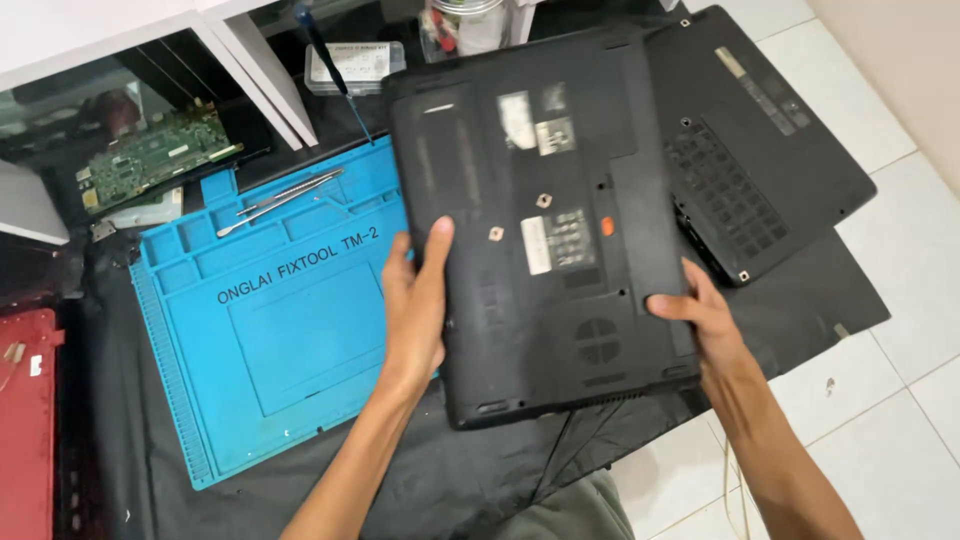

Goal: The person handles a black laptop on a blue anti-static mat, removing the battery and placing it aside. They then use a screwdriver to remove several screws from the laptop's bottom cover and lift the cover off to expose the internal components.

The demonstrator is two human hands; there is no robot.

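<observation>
Held bottom-up between both hands: a black laptop point(545, 225), tilted over the work area, left hand point(415, 300) clasped on its left edge with thumb laid up across the underside, right hand point(700, 315) closed on its lower right edge, fingers curled over the rim. Beneath everything, a black cloth point(480, 470) spread across the white tiled floor point(900, 330). Left of the left-hand grip, partly covered by the laptop, a large blue repair mat point(270, 330) with ridged compartments and dark lettering printed across its middle. Up and right of the right-hand grip, touching and partly under the held machine, a second black laptop base point(760, 150), also underside up, vent grille showing. Far left of the grip, a red panel point(28, 420) at the frame's edge. Up-left, under a white shelf point(150, 30), a green circuit board point(155, 155). Above the left-hand grip, a clear plastic box point(355, 65) with a pale label, crossed by a dark-handled screwdriver point(335, 70); metal tweezers point(280, 197) in the mat's top tray. On the held underside: two whitish rectangular stickers near the top, one white upright label at centre beside a dark one, a small orange latch just right of those.
</observation>
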